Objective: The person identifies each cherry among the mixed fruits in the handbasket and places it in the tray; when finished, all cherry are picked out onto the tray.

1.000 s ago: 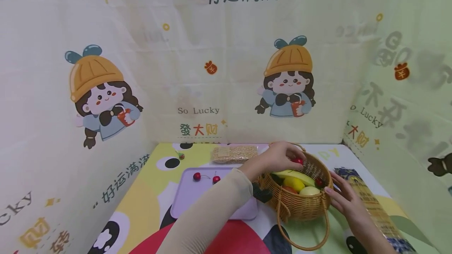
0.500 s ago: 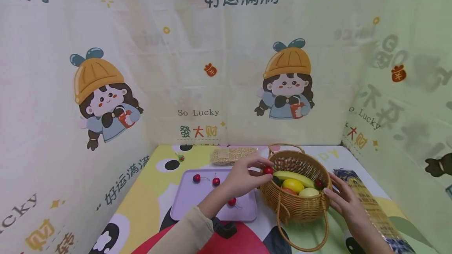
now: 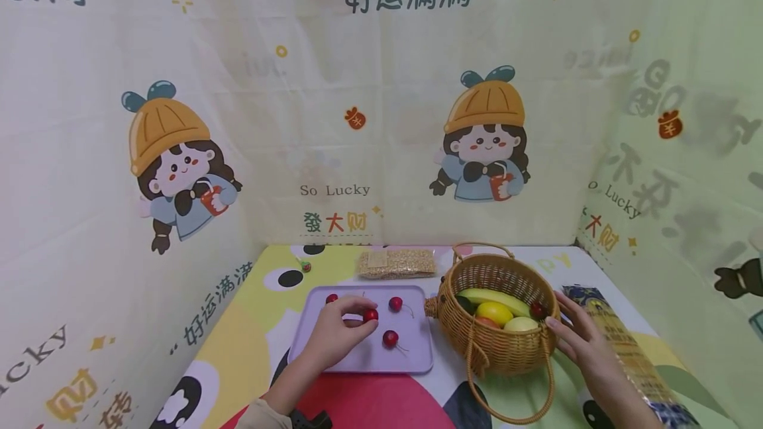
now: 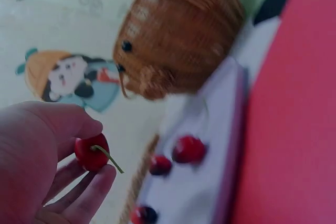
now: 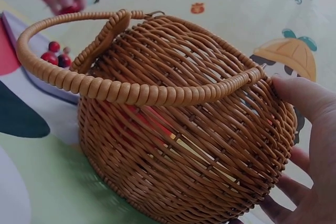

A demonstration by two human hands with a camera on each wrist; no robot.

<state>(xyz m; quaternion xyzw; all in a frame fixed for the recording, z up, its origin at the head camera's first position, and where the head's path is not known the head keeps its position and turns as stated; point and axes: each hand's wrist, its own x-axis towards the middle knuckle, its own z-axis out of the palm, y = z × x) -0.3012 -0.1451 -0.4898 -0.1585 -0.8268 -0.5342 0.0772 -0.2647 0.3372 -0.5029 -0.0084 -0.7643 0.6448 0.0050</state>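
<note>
My left hand (image 3: 336,333) pinches a red cherry (image 4: 92,153) between thumb and fingers over the lilac tray (image 3: 411,366); its green stem sticks out in the left wrist view. More cherries lie on the tray, including one cherry (image 3: 390,339) near the front and another cherry (image 3: 396,304) behind it. The hand partly covers the tray's left side. To the right stands a wicker basket (image 3: 507,353) holding a banana (image 3: 495,295), a lemon (image 3: 495,313), a pale round fruit (image 3: 521,324) and a dark red cherry (image 3: 538,311). My right hand (image 3: 587,336) rests against the basket's right side, thumb at the rim.
Behind the tray lies a clear bag of grain (image 3: 396,263). A gold and blue packet (image 3: 626,343) lies right of the basket, under the right forearm. The basket's looped handle (image 3: 545,409) hangs toward the front. Printed cloth walls (image 3: 381,118) enclose the table.
The left hand has moved left from above the basket to the tray, carrying the cherry. Cherries its arm covered before now show. The right hand stays at the basket.
</note>
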